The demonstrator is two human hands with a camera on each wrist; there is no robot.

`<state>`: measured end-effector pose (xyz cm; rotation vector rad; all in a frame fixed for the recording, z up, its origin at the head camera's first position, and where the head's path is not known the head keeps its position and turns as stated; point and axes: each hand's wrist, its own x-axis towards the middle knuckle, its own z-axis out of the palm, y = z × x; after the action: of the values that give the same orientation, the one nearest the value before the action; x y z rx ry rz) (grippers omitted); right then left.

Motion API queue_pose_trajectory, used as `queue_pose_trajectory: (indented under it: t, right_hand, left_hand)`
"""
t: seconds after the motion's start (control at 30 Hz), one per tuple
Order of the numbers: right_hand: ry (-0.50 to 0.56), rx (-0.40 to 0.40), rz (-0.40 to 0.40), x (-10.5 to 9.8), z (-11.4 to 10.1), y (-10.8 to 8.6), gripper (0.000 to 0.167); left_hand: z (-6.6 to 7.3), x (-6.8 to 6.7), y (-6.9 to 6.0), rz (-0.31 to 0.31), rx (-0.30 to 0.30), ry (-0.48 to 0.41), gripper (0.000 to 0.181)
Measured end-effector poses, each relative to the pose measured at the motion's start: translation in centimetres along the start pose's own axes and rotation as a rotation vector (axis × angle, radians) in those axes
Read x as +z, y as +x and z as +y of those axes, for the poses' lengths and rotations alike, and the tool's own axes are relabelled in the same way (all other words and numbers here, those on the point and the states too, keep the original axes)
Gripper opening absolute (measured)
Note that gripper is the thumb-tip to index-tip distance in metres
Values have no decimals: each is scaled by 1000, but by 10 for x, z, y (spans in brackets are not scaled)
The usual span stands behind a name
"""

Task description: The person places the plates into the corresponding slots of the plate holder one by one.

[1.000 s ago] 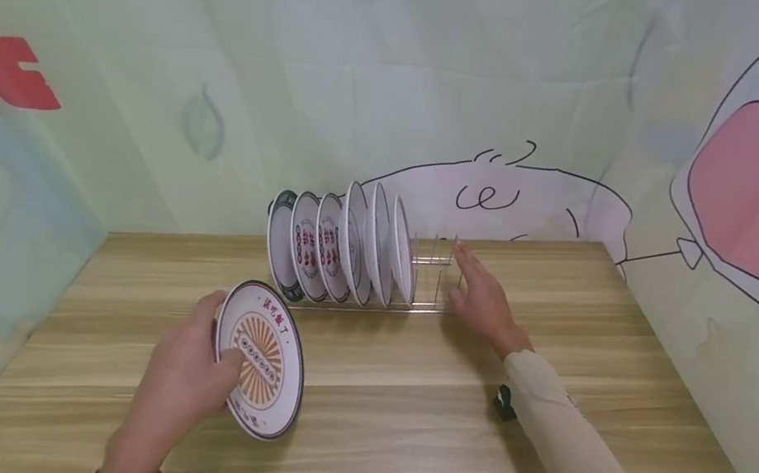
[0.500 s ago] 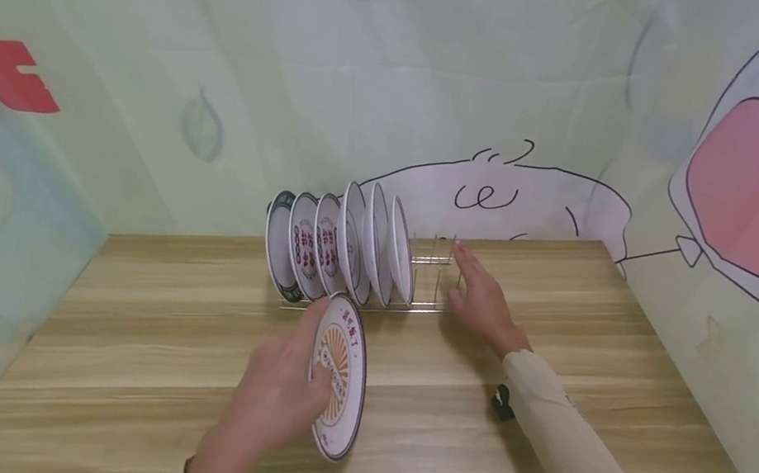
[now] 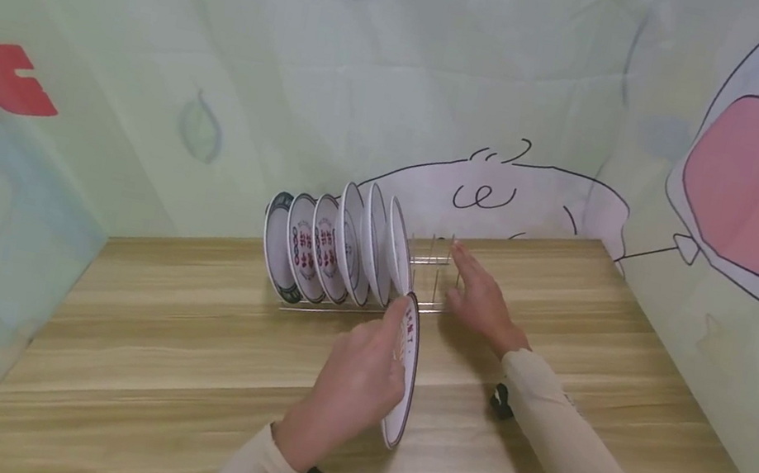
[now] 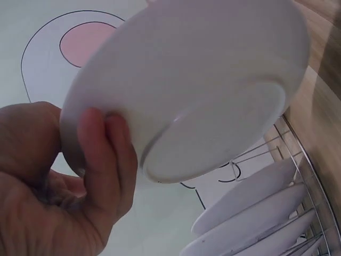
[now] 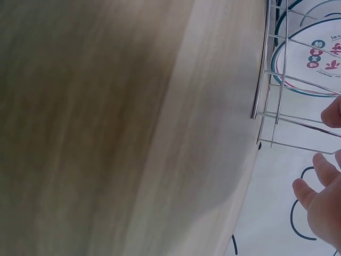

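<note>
My left hand [image 3: 355, 379] grips the rim of a white plate [image 3: 404, 391] with a dark edge and red characters, holding it upright and nearly edge-on just in front of the rack. From the left wrist view, my fingers [image 4: 109, 154] press its plain white underside. Behind it stands a wire dish rack [image 3: 325, 310], with several plates [image 3: 304, 245] upright in its left and middle slots. My right hand [image 3: 485, 300] is at the rack's right end, fingers extended, index fingertip and thumb at the end wires. The right wrist view shows part of that hand beside the end wires [image 5: 287, 146].
A wood-grain table [image 3: 180, 345] spreads under the rack and arms. Printed cloth walls [image 3: 232, 36] close in the back and sides, right behind the rack. Upright wires [image 3: 435, 283] show bare between the last racked plate and my right hand.
My left hand has carried the plate to the right and turned it from face-showing to nearly edge-on, close to the rack's right part. My right hand has stayed in place.
</note>
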<state>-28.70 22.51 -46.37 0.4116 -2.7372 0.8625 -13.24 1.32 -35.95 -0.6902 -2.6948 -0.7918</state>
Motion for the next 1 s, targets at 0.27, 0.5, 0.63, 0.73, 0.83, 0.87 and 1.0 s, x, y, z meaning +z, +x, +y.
queue_pose_trajectory:
  t: [0.27, 0.5, 0.63, 0.73, 0.83, 0.87, 1.0]
  right_hand:
    - [9, 18, 10, 1, -1, -1, 75]
    - [8, 16, 12, 0, -1, -1, 73]
    - [1, 1, 17, 1, 1, 0, 72]
    - [3, -5, 16, 0, 1, 0, 72]
    - [5, -13, 10, -1, 3, 0, 73]
    - [4, -17, 8, -2, 3, 0, 73]
    - [8, -39, -2, -4, 6, 0, 73]
  left_hand:
    - [5, 13, 15, -15, 8, -27, 70]
    - [3, 24, 28, -17, -2, -30, 67]
    - [0, 29, 37, 10, 6, 12, 62]
    - [-2, 31, 45, 13, 6, 19, 63]
    - [-5, 33, 53, 8, 6, 13, 62]
    - [-6, 33, 55, 4, 4, 15, 63]
    - [-10, 34, 66, 3, -8, 38, 65]
